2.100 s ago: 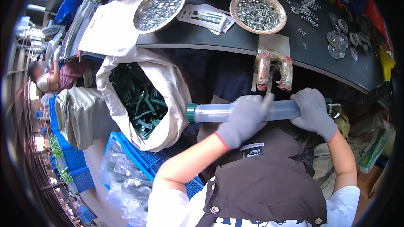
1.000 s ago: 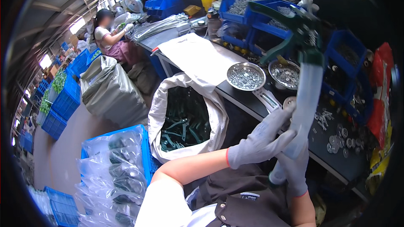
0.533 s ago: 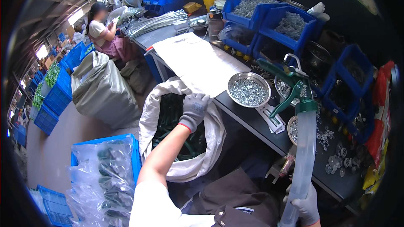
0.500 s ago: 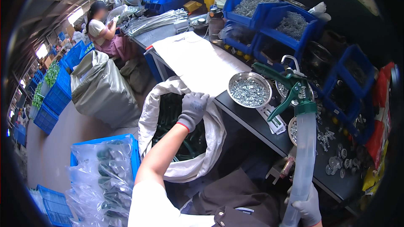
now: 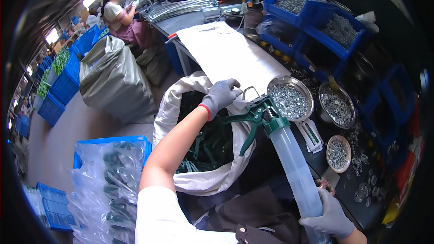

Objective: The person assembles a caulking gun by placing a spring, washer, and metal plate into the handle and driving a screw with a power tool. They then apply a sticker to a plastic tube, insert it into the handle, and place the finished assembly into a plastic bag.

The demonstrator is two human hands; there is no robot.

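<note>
At the left, a blue crate (image 5: 113,147) on the floor held clear plastic bags (image 5: 106,185) of dark parts, too many and too crumpled to count. Beside it stood one open white sack (image 5: 205,178) full of green handle pieces (image 5: 210,142), against the near edge of the desk (image 5: 235,58). The left hand (image 5: 221,95), in a grey glove, was stretched out over the sack's far rim, fingers curled loosely on the bunched cloth there; whether it pinched the cloth I could not tell. Just right of that hand, nearly touching it, lay the green trigger end of one caulking gun (image 5: 271,124), whose translucent tube (image 5: 296,171) slanted down and right to the right hand (image 5: 330,219). That gloved hand was wrapped tight around the tube's lower end, below the desk's near edge. On the desk, right of the gun, sat three round metal dishes of small silver hardware: a large one (image 5: 290,99) nearest the gun's head, a second (image 5: 337,106) beside it, a small third (image 5: 339,153) near the front edge.
</note>
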